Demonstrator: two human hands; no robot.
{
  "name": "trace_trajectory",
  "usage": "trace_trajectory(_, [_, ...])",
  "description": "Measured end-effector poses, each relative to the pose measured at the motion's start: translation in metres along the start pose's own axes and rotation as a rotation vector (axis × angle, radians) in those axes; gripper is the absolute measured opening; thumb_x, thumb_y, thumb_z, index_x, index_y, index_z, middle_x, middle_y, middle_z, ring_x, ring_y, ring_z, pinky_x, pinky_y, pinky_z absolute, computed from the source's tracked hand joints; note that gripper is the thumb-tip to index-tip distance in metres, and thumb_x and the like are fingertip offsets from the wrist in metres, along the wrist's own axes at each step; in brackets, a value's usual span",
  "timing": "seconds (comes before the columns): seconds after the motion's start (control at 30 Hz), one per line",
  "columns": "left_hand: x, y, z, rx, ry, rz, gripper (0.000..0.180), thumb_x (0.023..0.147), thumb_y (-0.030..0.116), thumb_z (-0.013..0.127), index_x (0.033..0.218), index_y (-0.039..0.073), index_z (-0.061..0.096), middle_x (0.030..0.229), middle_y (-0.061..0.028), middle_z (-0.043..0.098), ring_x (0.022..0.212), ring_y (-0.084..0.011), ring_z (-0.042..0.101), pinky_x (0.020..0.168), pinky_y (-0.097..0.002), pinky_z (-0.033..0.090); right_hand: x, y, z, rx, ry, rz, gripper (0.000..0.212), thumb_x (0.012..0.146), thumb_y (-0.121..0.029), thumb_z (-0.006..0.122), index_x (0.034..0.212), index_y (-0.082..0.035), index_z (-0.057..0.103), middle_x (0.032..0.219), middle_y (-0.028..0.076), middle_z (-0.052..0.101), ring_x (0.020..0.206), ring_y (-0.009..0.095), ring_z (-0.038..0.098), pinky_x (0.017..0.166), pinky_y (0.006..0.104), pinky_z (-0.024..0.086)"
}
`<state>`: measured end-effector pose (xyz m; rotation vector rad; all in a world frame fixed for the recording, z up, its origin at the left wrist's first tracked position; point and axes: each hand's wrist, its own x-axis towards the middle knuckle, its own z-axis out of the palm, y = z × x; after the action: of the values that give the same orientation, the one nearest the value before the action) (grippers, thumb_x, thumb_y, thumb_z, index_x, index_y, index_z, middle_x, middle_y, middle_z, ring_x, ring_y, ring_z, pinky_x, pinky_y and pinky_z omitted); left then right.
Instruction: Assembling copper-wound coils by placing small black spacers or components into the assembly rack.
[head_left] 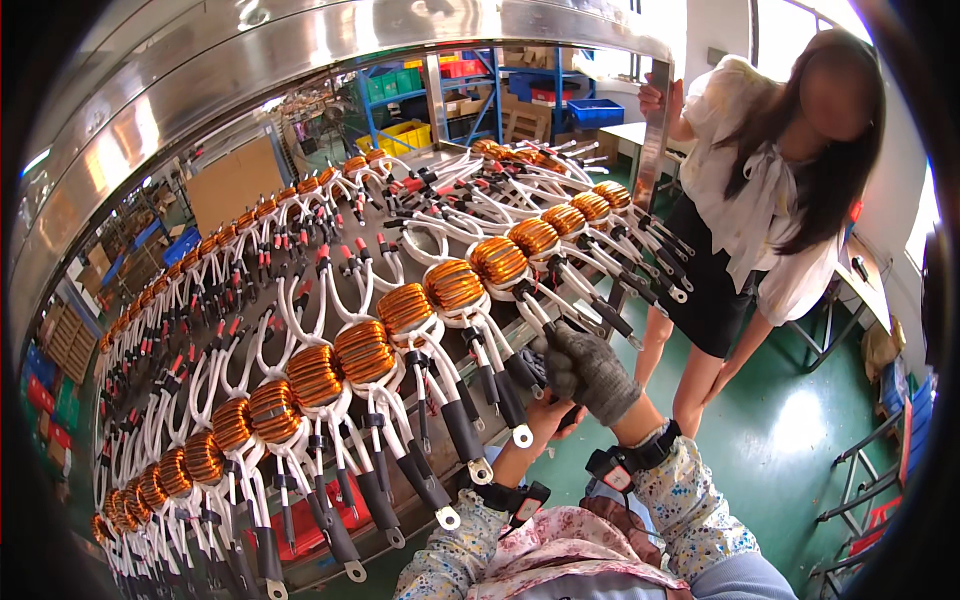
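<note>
My right hand (pixel 598 378), in a grey work glove, is closed at the rack's near edge around a white cable lead (pixel 537 313) that runs down from a copper-wound coil (pixel 533 237). My left hand (pixel 545 418) is just below and left of it, fingers curled; what it holds is hidden by the glove and its own fingers. Left of my hands hang thick leads in black sleeving (pixel 465 430), ending in ring-shaped metal lugs (pixel 522 436). More orange-copper coils (pixel 405 312) line the near edge, white cables tied around them.
A metal rack (pixel 655 130) frames the coils, with another coil row (pixel 245 220) along its far side. A person (pixel 770 190) stands at the right, one hand on the rack post. A red tray (pixel 315 525) is under the leads. Blue shelving (pixel 500 85) with bins stands behind.
</note>
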<state>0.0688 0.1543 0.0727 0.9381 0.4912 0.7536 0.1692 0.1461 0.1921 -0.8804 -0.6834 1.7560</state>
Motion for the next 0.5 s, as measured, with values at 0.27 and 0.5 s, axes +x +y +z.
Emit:
trace_trajectory(0.27, [-0.008, 0.01, 0.01, 0.02, 0.066, 0.03, 0.027, 0.082, 0.03, 0.061, 0.078, 0.004, 0.052, 0.06, -0.0053, 0.053, 0.04, -0.01, 0.045, 0.035, -0.0201, 0.029, 0.004, 0.006, -0.007, 0.099, -0.026, -0.026, 0.027, 0.089, -0.03, 0.048, 0.088, -0.003, 0.051, 0.063, 0.005, 0.05, 0.049, 0.019, 0.047, 0.044, 0.0303, 0.042])
trace_trajectory(0.5, [-0.004, 0.003, 0.013, 0.021, 0.139, -0.027, 0.024, 0.082, 0.028, 0.061, 0.08, 0.005, 0.053, 0.061, -0.0057, 0.053, 0.041, -0.0099, 0.045, 0.034, -0.0202, 0.029, 0.006, 0.012, -0.022, 0.15, -0.129, -0.054, 0.026, 0.088, -0.03, 0.05, 0.087, -0.004, 0.051, 0.065, 0.007, 0.052, 0.055, 0.021, 0.053, 0.047, 0.032, 0.044])
